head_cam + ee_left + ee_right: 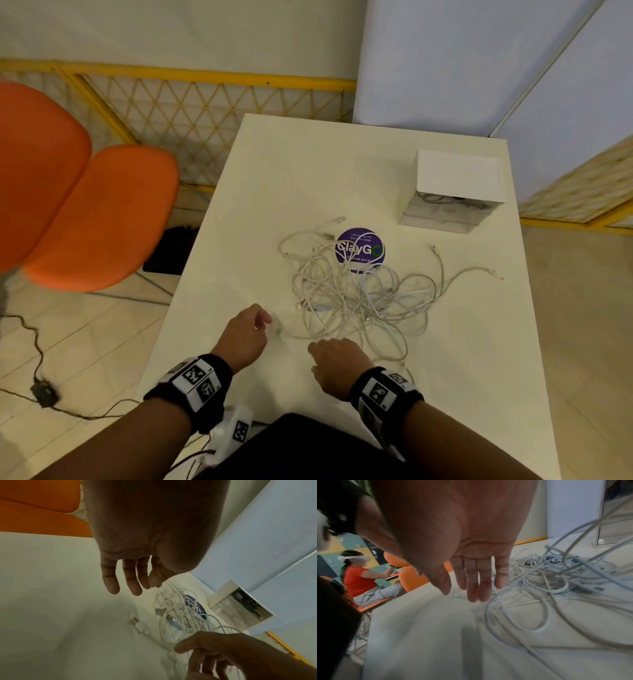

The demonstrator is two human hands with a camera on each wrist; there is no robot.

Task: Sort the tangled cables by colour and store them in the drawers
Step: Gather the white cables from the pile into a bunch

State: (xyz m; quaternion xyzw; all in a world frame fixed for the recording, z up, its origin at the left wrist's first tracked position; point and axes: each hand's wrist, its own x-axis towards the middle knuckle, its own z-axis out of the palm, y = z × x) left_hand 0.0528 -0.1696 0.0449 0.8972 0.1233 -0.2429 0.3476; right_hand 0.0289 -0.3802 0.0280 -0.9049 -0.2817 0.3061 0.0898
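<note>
Left hand (244,337) and right hand (337,365) hover empty, fingers loosely spread, beside the tangled heap of white cables (356,294); white-topped clear drawer box (452,192) beyond it.

White cables (356,294) lie on a cream table (274,192), over a purple sticker (360,249) with white lettering; the drawer box (455,192) is white and clear, the chairs (99,216) orange, the wristbands (195,383) black-and-white checked
</note>
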